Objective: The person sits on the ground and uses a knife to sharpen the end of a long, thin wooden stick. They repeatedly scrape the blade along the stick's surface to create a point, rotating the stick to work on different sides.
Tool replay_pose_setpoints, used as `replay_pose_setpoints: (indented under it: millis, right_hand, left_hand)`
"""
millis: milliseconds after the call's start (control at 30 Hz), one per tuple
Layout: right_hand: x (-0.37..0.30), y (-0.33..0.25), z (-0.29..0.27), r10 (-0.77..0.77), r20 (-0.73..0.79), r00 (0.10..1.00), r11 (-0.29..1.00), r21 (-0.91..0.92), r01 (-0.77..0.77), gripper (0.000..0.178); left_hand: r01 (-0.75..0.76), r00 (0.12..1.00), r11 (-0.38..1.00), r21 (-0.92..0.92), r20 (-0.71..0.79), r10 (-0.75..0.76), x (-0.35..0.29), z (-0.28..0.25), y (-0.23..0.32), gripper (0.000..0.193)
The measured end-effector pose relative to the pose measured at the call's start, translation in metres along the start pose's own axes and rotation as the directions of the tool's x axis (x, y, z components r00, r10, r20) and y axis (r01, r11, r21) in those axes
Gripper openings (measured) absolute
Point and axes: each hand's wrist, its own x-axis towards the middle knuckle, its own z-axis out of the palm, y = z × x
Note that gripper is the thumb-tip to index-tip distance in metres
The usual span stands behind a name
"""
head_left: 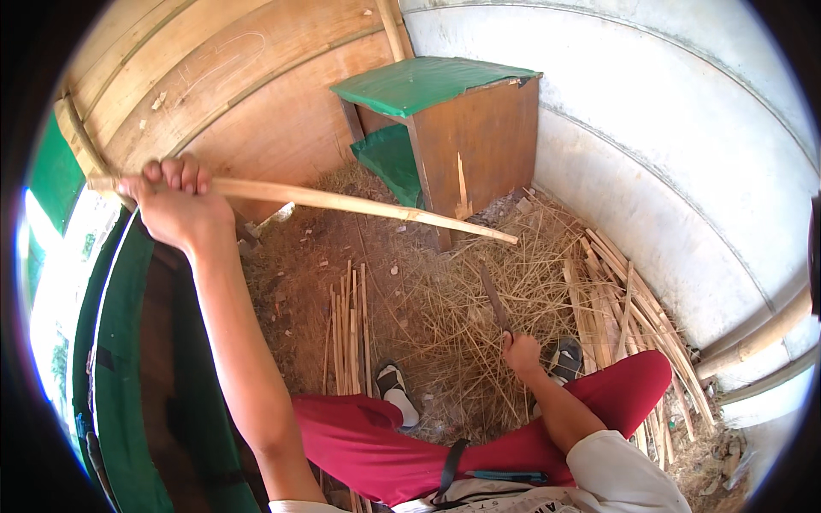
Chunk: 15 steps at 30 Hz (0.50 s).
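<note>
My left hand [184, 205] is raised at the left, its fingers wrapped round a long pale bamboo strip [342, 202]. The strip slants down to the right and tapers toward its far end, in front of the cabinet. Low in the middle, my right hand [522, 353] is closed round the handle of a dark knife [493, 297]. Its blade points up and away over a heap of thin shavings [453, 342]. The knife and the strip are apart.
Split bamboo strips [346, 338] lie left of my left foot, and a larger pile [629, 299] lies by the white wall [650, 94] at the right. A brown cabinet [479, 145] with a green top stands ahead. Green-covered furniture [128, 385] is close on my left.
</note>
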Motion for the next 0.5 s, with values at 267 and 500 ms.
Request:
replay_pose_setpoints:
  millis: [267,500]
  right_hand:
    - [0.007,-0.008,-0.182,-0.017,0.144,0.989,0.991,-0.126,0.035,0.049]
    - [-0.12,0.068,-0.316,0.131,-0.339,0.932,0.935,0.355,-0.002,0.058]
  left_hand:
    - [-0.037,0.983,0.992,-0.12,-0.185,0.014,0.027,-0.109,0.012,0.049]
    - [-0.004,0.948,0.993,-0.115,-0.318,-0.033,0.013,-0.156,0.017,0.049]
